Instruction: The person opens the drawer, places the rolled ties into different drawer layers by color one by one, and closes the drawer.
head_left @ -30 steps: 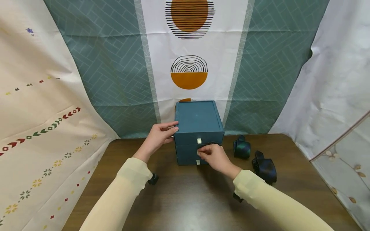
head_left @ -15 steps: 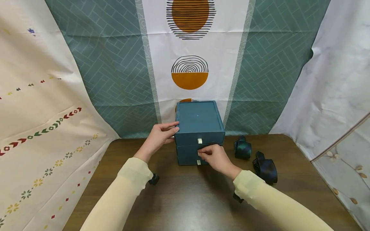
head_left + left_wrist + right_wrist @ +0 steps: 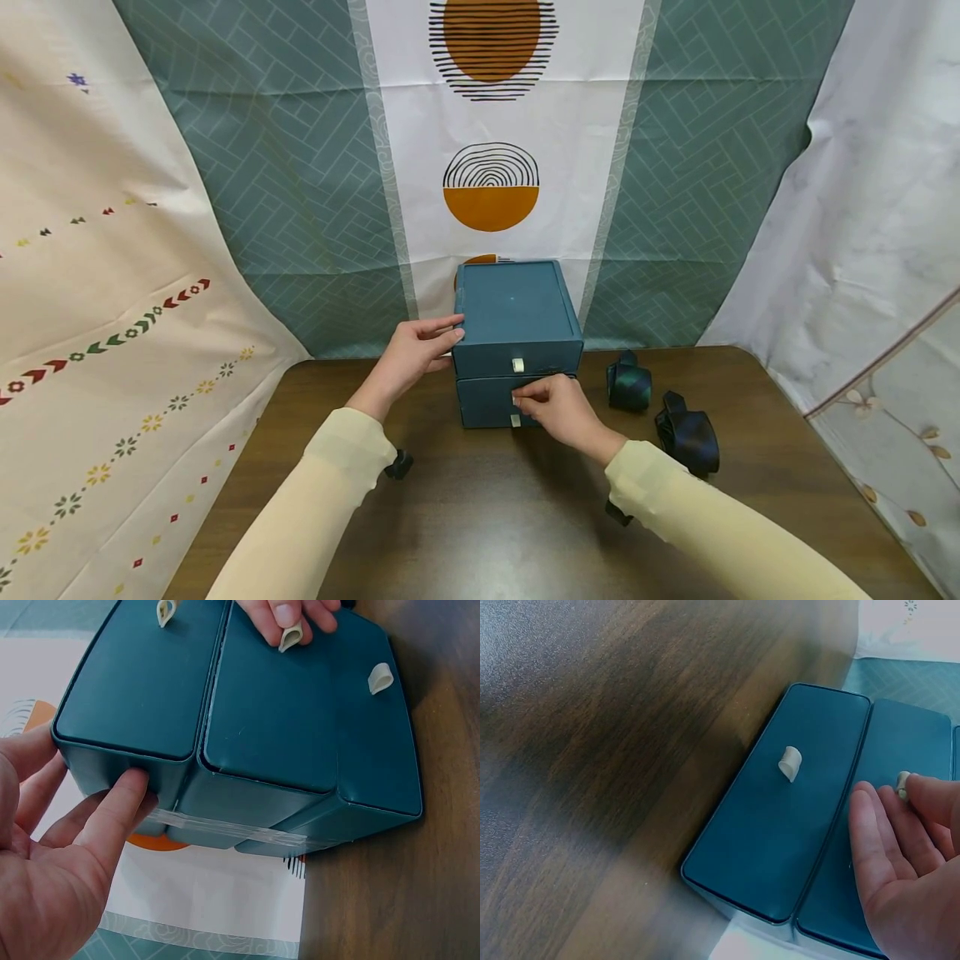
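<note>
A dark teal box of stacked drawers stands against the back cloth, with three drawer fronts showing in the left wrist view. My right hand pinches the small cream pull tab of the middle drawer between thumb and fingers. At the box's upper left edge, my left hand rests its fairly straight fingers on the side and top edge. Cream tabs stick out from the top drawer and the bottom drawer too. What the drawers hold is hidden.
Right of the box on the brown wooden table lie a rolled dark green necktie and a rolled navy necktie. Patterned cloths hang behind and along both sides. Clear tape runs along the box's side.
</note>
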`<state>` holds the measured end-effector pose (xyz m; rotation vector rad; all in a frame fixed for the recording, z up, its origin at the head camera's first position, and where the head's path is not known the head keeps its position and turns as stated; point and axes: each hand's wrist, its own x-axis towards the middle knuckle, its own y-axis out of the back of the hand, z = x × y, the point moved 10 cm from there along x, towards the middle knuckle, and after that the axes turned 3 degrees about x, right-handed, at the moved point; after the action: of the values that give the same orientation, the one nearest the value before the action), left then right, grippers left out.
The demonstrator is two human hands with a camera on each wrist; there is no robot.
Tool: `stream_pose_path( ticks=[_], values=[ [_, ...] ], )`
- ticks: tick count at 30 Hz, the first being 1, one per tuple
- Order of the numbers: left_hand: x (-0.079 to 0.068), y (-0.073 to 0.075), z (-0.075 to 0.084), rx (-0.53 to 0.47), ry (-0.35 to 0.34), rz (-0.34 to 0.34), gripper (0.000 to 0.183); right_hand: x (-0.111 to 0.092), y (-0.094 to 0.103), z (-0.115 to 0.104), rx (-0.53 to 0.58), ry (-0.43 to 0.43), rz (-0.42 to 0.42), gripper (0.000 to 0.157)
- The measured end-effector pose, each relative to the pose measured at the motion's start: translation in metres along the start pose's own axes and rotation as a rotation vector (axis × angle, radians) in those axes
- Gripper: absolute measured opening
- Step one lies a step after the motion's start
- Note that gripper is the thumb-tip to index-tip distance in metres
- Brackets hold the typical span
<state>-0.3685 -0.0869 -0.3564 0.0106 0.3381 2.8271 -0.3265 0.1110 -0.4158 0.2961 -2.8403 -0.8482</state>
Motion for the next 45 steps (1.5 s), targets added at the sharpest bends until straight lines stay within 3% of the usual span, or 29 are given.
stream_pose_path(
  ticks=[25,36,45],
  values=[
    [-0.001,0.000,0.001,0.017,-0.008,-0.011,0.040,-0.013,-0.001,-0.003,0.008,-0.005,-0.044,0.019],
    [-0.015,-0.005,0.019,0.000,0.025,-0.041,0.044,-0.018,-0.003,-0.005,0.020,0.004,-0.064,0.019],
    [-0.005,-0.003,0.006,0.007,0.008,-0.018,0.042,-0.022,-0.004,-0.005,0.022,0.012,-0.075,0.019]
  ],
)
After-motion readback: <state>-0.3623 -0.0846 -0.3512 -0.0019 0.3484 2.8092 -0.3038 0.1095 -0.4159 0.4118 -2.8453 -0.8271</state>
